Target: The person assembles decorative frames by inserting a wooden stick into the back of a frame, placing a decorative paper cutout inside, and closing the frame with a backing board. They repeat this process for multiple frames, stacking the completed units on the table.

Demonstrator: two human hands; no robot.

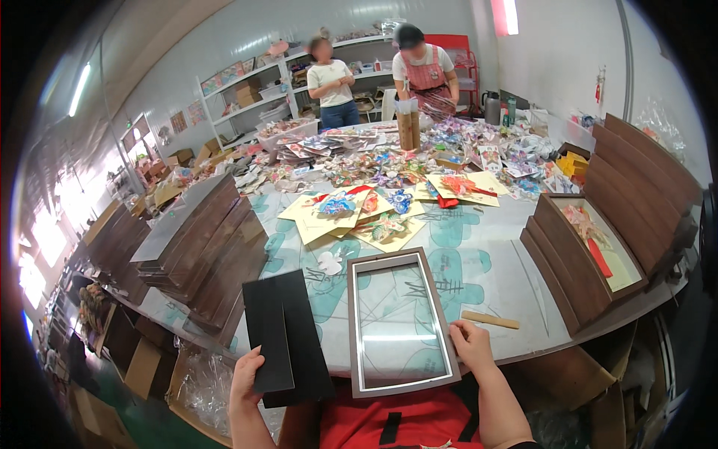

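My left hand point(247, 373) grips the lower left edge of a black backing board point(308, 329), which has a stand flap on its face and tilts over the table's front edge. To its right lies a dark brown picture frame point(442, 325) with a white inner border; the printed table cover shows through its clear pane. My right hand point(471, 346) is closed at the frame's right side, thumb and fingers pinching its edge. Close to this hand is a short tan strip point(490, 319). A small white cut-out point(329, 263) lies beyond the board.
Brown frames are stacked at left point(191, 251) and right point(636, 202); a framed decoration point(609, 254) tops the near right stack. Cream cards with colourful ornaments point(333, 213) lie ahead, before a heap of craft pieces. Two people stand at the far side. Cardboard boxes point(146, 370) are below.
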